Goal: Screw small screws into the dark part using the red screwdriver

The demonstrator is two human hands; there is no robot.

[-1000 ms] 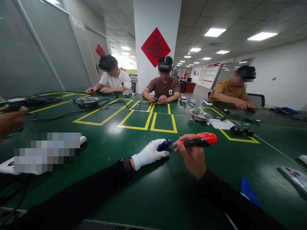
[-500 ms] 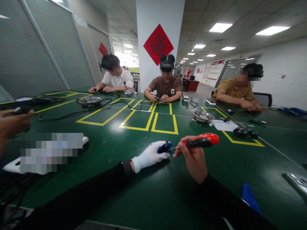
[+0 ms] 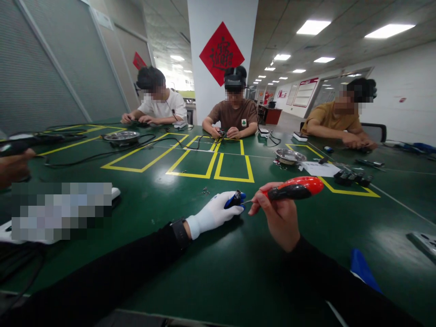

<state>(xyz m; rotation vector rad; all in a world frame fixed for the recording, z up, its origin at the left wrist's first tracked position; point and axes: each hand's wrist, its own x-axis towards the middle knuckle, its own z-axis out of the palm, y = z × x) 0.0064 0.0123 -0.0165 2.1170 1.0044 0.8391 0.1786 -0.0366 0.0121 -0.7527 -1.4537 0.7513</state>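
Observation:
My left hand [image 3: 218,211], in a white glove with blue fingertips, is closed around a small black part [image 3: 234,199] with a metal bit on top. The gloved fingers hide most of that part. My bare right hand [image 3: 277,213] grips a screwdriver [image 3: 294,188] with a red and black handle, held nearly level. Its thin shaft points left and reaches the black part; the tip itself is hidden. On the green table [image 3: 190,277] just beyond the glove lie several small screws [image 3: 205,190].
Metal bowls [image 3: 290,156] [image 3: 121,137] stand farther back. Several black parts [image 3: 352,176] sit beside a white paper [image 3: 320,169] at right. A white power strip [image 3: 116,193], partly blurred out, lies at left. A blue glove [image 3: 364,270] is near my right forearm. Co-workers sit across; another person's hand [image 3: 15,165] shows at left.
The view has tilted down slightly and shifted. Both my hands keep their grips, with the screwdriver still against the black part. The co-worker's hand at far left has moved toward the frame's edge.

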